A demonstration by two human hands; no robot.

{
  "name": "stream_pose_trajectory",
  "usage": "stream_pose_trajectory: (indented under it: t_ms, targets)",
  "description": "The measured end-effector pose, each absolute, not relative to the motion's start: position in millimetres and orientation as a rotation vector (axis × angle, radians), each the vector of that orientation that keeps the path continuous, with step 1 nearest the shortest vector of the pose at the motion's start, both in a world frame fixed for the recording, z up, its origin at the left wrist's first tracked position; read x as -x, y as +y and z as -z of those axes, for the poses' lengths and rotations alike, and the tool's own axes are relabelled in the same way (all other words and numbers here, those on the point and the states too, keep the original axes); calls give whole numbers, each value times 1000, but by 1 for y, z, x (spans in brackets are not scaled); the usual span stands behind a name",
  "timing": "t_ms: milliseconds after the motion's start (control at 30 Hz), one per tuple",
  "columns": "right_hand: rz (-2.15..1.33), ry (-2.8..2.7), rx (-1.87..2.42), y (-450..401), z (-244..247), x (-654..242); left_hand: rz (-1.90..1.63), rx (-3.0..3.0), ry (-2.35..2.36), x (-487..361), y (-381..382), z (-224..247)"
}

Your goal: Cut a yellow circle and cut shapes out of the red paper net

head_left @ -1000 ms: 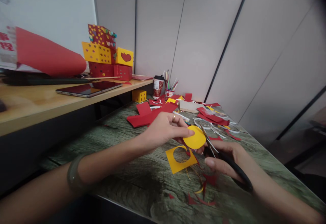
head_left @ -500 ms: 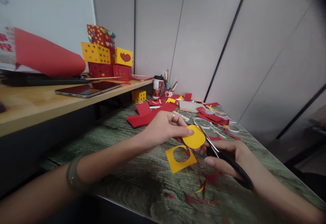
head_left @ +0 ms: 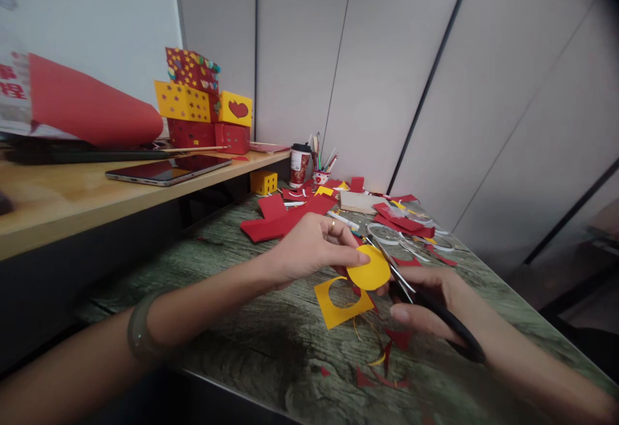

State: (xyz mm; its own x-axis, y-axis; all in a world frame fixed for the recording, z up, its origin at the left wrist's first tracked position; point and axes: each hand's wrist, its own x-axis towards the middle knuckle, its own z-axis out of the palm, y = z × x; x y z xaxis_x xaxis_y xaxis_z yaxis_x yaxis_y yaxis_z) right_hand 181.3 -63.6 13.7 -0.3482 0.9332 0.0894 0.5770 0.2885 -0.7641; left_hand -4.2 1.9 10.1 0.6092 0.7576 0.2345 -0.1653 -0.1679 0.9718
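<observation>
Between thumb and fingers, my left hand [head_left: 322, 247] pinches a round yellow paper disc [head_left: 370, 270] by its left edge. My right hand [head_left: 435, 289] grips black-handled scissors [head_left: 440, 315], fingers wrapped round the handles. The scissors' blades lie along the disc's upper right edge, slightly parted. Below the disc, on the table, rests a yellow paper square [head_left: 333, 314] with a round hole cut from it. Small red paper scraps [head_left: 399, 340] and thin yellow slivers lie nearer to me, left of my right wrist.
Red paper pieces [head_left: 271, 225] and white strips litter the dark wood-look table [head_left: 242, 347]. Behind them stand a lidded paper cup [head_left: 300, 166] and a pen holder [head_left: 322, 177]. On the raised wooden shelf [head_left: 72, 199] at left are a tablet [head_left: 167, 170] and stacked decorated boxes [head_left: 186, 99].
The yellow disc has dropped slightly and tilted in my left hand. The scissors have shifted a little down, their blades still by its edge.
</observation>
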Motion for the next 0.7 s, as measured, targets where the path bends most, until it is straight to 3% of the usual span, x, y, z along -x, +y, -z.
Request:
stream_pose_trajectory:
  t_ms: [700]
  targets:
    - [-838,-2185,1392,-61,-10,-191,-852,-1569,545,6,1,-13]
